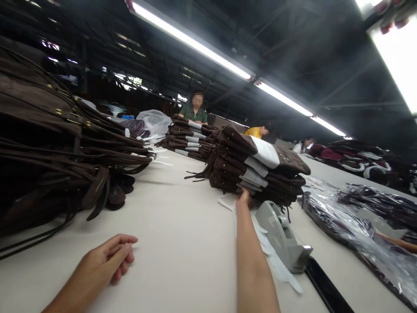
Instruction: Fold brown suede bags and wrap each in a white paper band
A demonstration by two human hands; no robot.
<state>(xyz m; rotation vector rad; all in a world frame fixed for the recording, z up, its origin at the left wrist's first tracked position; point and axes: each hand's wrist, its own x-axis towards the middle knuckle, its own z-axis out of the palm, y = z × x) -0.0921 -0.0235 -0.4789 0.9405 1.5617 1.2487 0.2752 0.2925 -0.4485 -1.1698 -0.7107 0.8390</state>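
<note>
My left hand (114, 259) hovers over the pale tabletop with nothing in it, the index finger stretched out and the other fingers loosely curled. My right arm reaches forward, and my right hand (243, 197) touches the lower front of a stack of dark brown bags (228, 150). Its fingers are mostly hidden at the bags' underside, so their grip does not show. White paper bands (265, 152) wrap the stacked bags. Beside my right forearm stands a grey tape dispenser (276, 232), with white paper strips (276, 265) lying partly under it.
More brown bags with straps (65, 130) are heaped at the left. Another banded stack (187, 138) stands farther back, near a person in a green shirt (195, 114). Plastic-wrapped items (352, 226) cover the right side. A long black object (325, 284) lies below the dispenser.
</note>
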